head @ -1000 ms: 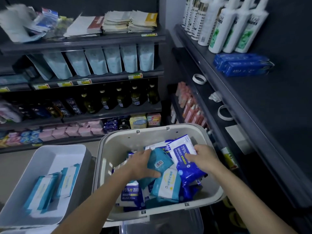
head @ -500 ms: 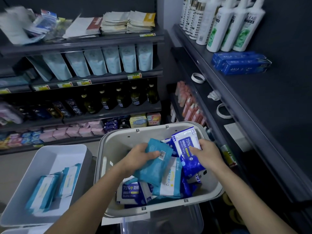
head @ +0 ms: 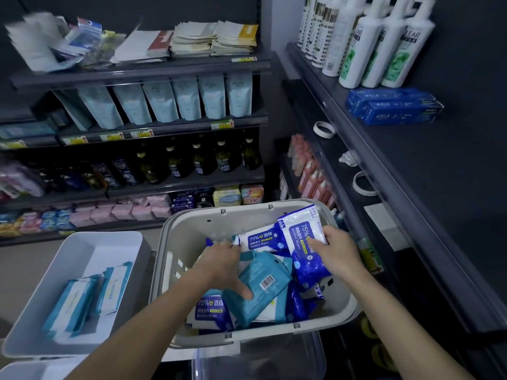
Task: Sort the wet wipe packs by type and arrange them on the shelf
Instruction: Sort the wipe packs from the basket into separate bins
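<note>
One shift: teal pack [head: 260,286] lower | right hand [head: 336,250] grips blue pack [head: 300,237]

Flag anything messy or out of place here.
Wipe packs in the grey basket lie jumbled, teal and blue types mixed. On the top left shelf, loose packets sit in a skewed heap, unlike the squared stacks beside them.

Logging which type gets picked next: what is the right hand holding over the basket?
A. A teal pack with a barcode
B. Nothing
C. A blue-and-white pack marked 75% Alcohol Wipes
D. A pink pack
C: the right hand grips a blue-and-white pack printed "75%" and "Alcohol Wipes", over the grey basket.
</note>
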Motion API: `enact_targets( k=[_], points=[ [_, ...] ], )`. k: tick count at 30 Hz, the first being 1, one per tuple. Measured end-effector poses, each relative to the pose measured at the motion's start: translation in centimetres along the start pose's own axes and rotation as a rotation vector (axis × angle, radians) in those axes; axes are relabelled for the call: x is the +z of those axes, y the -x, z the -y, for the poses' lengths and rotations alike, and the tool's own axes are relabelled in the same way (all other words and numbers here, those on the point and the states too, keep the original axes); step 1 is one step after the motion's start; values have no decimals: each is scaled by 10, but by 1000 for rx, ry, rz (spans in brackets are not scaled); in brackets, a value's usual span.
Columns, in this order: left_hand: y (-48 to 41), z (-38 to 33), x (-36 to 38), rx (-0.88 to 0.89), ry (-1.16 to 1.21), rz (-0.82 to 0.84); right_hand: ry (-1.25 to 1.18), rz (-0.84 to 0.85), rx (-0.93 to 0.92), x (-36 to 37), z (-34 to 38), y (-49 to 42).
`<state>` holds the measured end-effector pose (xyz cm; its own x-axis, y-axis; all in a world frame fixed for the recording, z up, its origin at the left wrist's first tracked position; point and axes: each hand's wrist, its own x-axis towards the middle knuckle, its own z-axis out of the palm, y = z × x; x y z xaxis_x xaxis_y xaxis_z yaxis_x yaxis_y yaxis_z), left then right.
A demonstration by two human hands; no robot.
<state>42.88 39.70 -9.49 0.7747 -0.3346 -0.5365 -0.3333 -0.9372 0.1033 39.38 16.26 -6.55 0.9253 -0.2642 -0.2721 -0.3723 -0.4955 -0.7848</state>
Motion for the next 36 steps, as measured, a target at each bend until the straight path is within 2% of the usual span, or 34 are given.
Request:
enact_targets(
  k=[2, 5, 8, 12, 14, 15, 19, 22, 28, 32, 36],
  points=[
    [2, 2, -3, 0, -17, -19, -8, -6, -4, 1, 1, 0],
    [7, 12, -4, 65, 156, -17, -38, -23, -4, 1, 4, -3],
    [16, 17, -10, 151, 580, -24, -62, -42, -11, 0, 7, -4],
    [26, 5, -30, 92, 1126, -89, -38, -40, -16, 3, 10, -5],
    [24, -7, -27, 12, 1344, -65, -43, -29, -9, 5, 9, -5],
    [23, -14, -21, -54, 1373, -43, -50, -27, -2, 5, 8, -5],
    [19, -37, 7, -228, 1233, -15, -62, -39, 19, 7, 1, -5],
    [17, -40, 5, -252, 1161, -39, -53, -44, -3, 7, 2, -6],
    [24, -28, 7, -211, 1344, -140, 22, -38, -131, 4, 15, -14],
    [37, -12, 3, -208, 1571, -290, 179, 27, -248, 1, 28, -25],
    [54, 10, -14, -299, 1654, -565, 400, 58, -453, 11, 37, -32]
  ],
)
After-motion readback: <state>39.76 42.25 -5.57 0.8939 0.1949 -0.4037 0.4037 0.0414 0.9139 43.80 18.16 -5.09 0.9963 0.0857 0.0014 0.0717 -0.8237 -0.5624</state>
